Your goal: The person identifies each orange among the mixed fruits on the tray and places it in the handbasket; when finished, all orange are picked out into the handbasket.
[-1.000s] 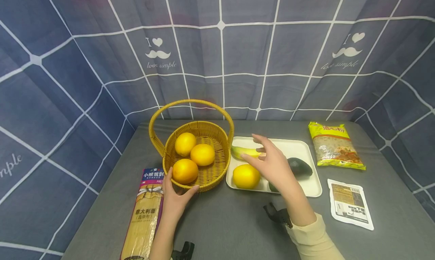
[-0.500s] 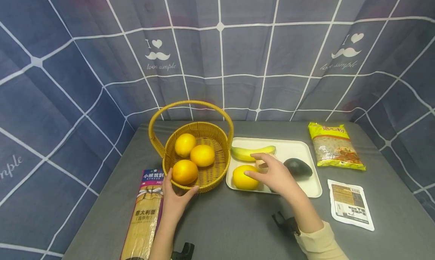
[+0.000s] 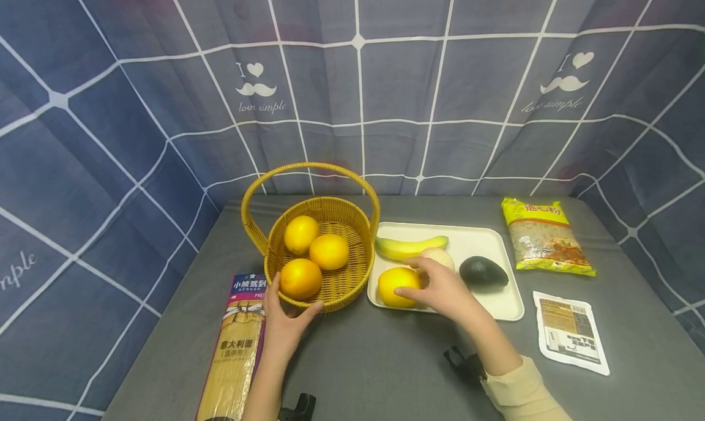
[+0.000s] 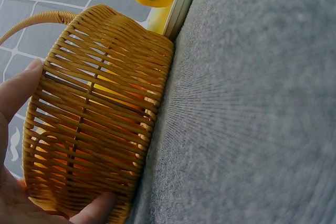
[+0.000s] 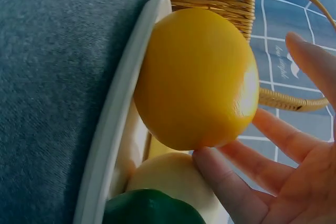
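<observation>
A wicker basket (image 3: 341,216) with a tall handle holds three oranges (image 3: 329,251). My left hand (image 3: 283,326) grips its near side; in the left wrist view the thumb and fingers lie against the woven wall (image 4: 89,103). On a cream tray (image 3: 475,238) to the right lies another orange (image 3: 398,286). Around that orange reaches my right hand (image 3: 445,291), its fingers extended. In the right wrist view the fingertips (image 5: 207,158) are right at the orange (image 5: 197,80), while the thumb stands apart from it.
Also on the tray are a banana (image 3: 407,248), a pale round vegetable (image 3: 439,257), a dark avocado (image 3: 483,273) and a glossy green vegetable (image 5: 149,208). Spaghetti (image 3: 234,353) lies left. A yellow pasta bag (image 3: 548,237) and a white pouch (image 3: 570,332) lie right.
My right hand has come down from over the banana toward the near side of the tray, and its fingers have reached the orange. The left hand has stayed on the basket.
</observation>
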Demonstrator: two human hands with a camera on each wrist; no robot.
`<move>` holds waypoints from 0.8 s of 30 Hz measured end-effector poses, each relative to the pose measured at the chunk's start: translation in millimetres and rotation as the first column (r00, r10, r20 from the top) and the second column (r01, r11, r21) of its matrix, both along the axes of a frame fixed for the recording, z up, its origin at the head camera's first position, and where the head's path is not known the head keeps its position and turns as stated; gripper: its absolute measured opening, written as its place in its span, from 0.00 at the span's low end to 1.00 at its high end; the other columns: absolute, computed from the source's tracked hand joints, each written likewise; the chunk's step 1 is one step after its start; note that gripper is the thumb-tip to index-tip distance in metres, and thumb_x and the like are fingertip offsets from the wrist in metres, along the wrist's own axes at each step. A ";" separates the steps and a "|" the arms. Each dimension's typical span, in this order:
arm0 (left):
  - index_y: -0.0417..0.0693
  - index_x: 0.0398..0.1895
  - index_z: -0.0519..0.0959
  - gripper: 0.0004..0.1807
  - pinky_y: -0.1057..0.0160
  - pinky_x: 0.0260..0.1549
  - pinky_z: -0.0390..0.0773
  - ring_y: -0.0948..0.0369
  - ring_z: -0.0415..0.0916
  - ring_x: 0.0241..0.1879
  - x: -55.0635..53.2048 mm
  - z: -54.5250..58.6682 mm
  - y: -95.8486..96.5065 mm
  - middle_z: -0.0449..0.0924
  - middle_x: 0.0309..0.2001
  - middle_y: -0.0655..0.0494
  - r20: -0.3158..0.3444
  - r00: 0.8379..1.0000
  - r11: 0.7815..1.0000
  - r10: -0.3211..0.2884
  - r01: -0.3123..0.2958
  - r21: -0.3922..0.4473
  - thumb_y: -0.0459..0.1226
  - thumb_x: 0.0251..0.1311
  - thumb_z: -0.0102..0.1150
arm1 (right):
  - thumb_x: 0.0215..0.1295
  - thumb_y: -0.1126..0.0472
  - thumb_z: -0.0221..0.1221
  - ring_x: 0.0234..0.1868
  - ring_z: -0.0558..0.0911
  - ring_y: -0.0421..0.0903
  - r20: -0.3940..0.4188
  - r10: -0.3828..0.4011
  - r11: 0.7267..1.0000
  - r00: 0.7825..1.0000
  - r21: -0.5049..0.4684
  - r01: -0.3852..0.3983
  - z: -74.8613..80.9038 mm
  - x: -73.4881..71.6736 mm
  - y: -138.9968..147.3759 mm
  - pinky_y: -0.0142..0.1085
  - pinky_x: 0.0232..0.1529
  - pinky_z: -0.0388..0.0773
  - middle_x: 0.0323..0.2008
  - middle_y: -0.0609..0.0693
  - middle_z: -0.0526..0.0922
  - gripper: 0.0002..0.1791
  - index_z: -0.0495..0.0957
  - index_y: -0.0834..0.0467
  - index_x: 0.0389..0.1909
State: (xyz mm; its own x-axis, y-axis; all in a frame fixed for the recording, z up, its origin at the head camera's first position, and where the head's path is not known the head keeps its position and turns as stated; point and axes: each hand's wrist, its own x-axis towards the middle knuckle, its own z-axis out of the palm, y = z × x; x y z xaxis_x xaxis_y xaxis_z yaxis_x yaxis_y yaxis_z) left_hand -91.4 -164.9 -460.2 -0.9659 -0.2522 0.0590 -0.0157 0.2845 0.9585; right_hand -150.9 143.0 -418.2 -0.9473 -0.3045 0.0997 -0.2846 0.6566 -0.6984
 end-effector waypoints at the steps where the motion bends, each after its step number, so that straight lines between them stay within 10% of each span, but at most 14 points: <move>1: 0.48 0.77 0.43 0.56 0.40 0.59 0.66 0.41 0.40 0.71 0.1 0.1 -0.1 0.34 0.74 0.39 0.003 1.000 1.000 0.000 0.000 -0.001 0.38 0.52 0.72 | 0.50 0.43 0.71 0.53 0.77 0.54 -0.005 0.002 1.000 1.000 0.010 -0.002 -0.5 -0.4 -0.8 0.53 0.54 0.73 0.54 0.54 0.79 0.36 0.76 0.58 0.57; 24: 0.49 0.77 0.44 0.55 0.43 0.59 0.67 0.42 0.41 0.72 -2.2 -2.4 0.6 0.34 0.74 0.40 0.011 1.000 1.000 0.011 -0.011 0.004 0.37 0.51 0.72 | 0.44 0.44 0.74 0.57 0.74 0.54 0.037 0.039 0.999 0.999 -0.019 -0.039 -30.9 -7.3 -28.0 0.52 0.56 0.71 0.59 0.57 0.74 0.48 0.68 0.57 0.67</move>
